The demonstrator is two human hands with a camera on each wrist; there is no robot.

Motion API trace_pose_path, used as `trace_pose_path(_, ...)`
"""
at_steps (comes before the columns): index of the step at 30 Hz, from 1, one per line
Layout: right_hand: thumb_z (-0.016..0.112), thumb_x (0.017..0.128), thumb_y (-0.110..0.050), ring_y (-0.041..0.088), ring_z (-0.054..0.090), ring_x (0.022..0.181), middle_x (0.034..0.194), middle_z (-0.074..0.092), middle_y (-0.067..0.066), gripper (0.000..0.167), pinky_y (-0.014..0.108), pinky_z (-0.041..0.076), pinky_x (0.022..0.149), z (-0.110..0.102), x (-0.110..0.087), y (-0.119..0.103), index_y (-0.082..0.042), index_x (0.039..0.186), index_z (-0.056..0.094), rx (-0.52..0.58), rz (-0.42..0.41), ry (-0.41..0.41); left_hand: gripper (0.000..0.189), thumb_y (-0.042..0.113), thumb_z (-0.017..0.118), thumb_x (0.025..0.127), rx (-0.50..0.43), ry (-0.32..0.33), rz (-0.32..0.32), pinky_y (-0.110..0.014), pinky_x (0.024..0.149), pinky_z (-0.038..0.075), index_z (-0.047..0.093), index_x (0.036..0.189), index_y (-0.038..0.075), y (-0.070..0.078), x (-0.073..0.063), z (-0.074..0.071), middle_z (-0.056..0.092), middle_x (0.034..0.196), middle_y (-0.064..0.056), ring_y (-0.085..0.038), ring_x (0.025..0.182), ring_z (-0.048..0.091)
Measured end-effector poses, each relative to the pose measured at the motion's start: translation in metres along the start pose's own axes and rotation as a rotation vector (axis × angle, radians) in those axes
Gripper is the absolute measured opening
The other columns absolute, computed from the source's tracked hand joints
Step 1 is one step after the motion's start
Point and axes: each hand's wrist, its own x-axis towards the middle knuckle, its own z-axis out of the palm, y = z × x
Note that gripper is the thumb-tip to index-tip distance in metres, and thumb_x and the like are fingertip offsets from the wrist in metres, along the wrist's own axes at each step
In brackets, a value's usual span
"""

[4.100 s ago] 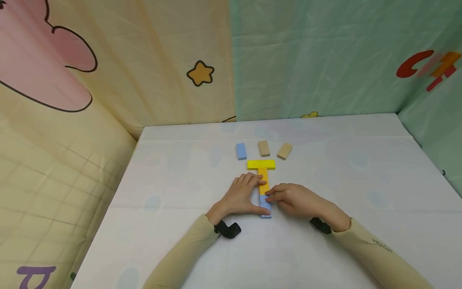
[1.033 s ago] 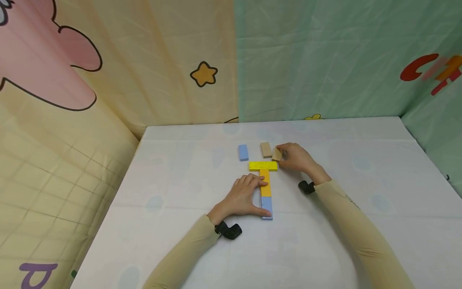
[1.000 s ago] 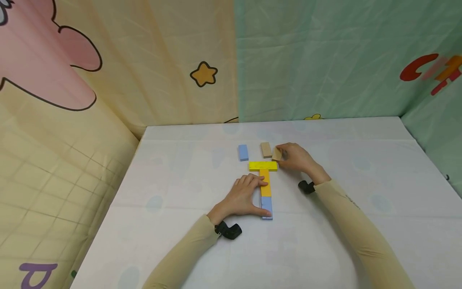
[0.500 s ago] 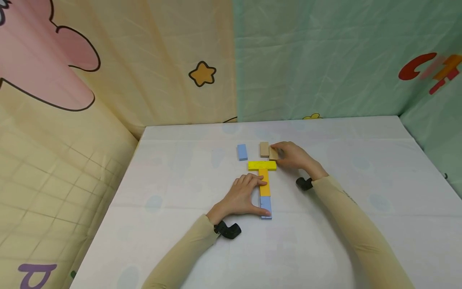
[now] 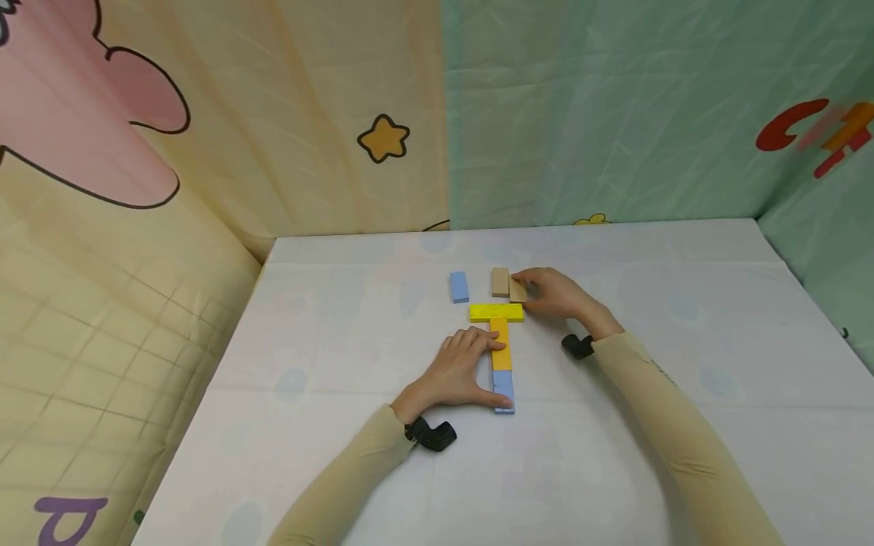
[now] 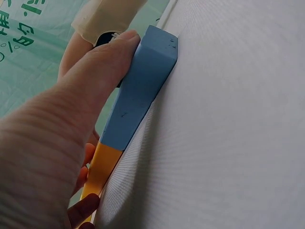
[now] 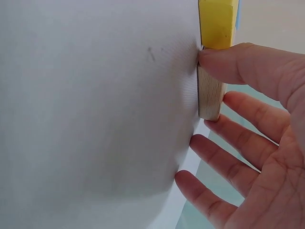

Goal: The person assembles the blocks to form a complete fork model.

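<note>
A T shape of flat blocks lies on the table: a yellow block across the top, then an orange block and a blue block in line below. My left hand rests along this stem, thumb on the blue block's near end and fingertips on the orange one. Beyond the crossbar, my right hand pinches a plain wooden block between thumb and fingers. That block stands close beside a second wooden block. In the right wrist view, the remaining fingers are spread.
A loose blue block lies left of the wooden ones. A white cloth covers the table. Patterned curtains hang behind it and at both sides.
My right hand has gone from the stem's blue block to the right-hand wooden block, which has moved left against the other and straightened. My left hand has stayed put.
</note>
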Motion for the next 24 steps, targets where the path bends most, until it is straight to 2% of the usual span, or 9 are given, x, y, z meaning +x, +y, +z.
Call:
trace_pose_path(10, 0.07, 0.084, -0.01, 0.039, 0.042, 0.124, 0.133, 0.049, 0.024, 0.057, 0.05, 0.031, 0.102, 0.0007, -0.0006, 0.0005, 0.006, 0.134, 0.048, 0.013, 0.0, 0.004, 0.088, 0.071, 0.072, 0.063, -0.007, -0.007, -0.005, -0.032, 0.094, 0.029, 0.047, 0.132, 0.021, 0.0007, -0.0006, -0.0014, 0.035, 0.142, 0.005, -0.014, 0.12, 0.034)
trace_pose_path(24, 0.071, 0.084, -0.013, 0.039, 0.041, 0.125, 0.135, 0.048, 0.023, 0.058, 0.052, 0.03, 0.103, 0.0035, -0.0006, 0.0033, 0.004, 0.135, 0.048, 0.008, 0.014, 0.003, 0.089, 0.074, 0.07, 0.063, 0.007, -0.005, -0.009, -0.03, 0.088, 0.031, 0.047, 0.132, 0.022, -0.0002, 0.0003, 0.0001, 0.035, 0.142, 0.005, -0.013, 0.118, 0.034)
